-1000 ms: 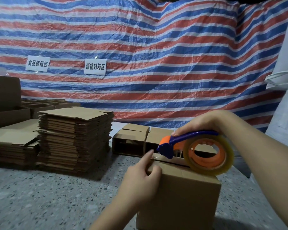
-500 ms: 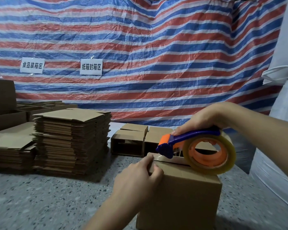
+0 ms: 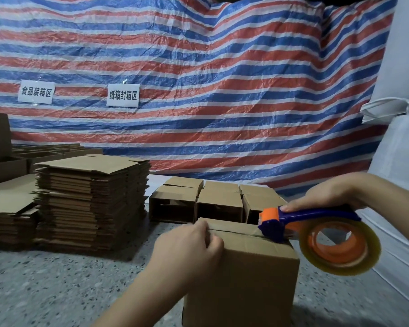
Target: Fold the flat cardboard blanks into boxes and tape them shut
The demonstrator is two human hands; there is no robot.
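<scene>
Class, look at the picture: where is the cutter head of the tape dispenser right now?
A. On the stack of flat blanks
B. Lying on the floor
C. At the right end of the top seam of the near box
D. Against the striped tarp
C: the right hand holds the tape dispenser with its cutter head on the near box at the right end of the seam, while the left hand steadies the left end.

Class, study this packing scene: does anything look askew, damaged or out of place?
Nothing stands out. The stack of flat blanks sits slightly ragged, the box is square, and the tape dispenser rests on its seam.
</scene>
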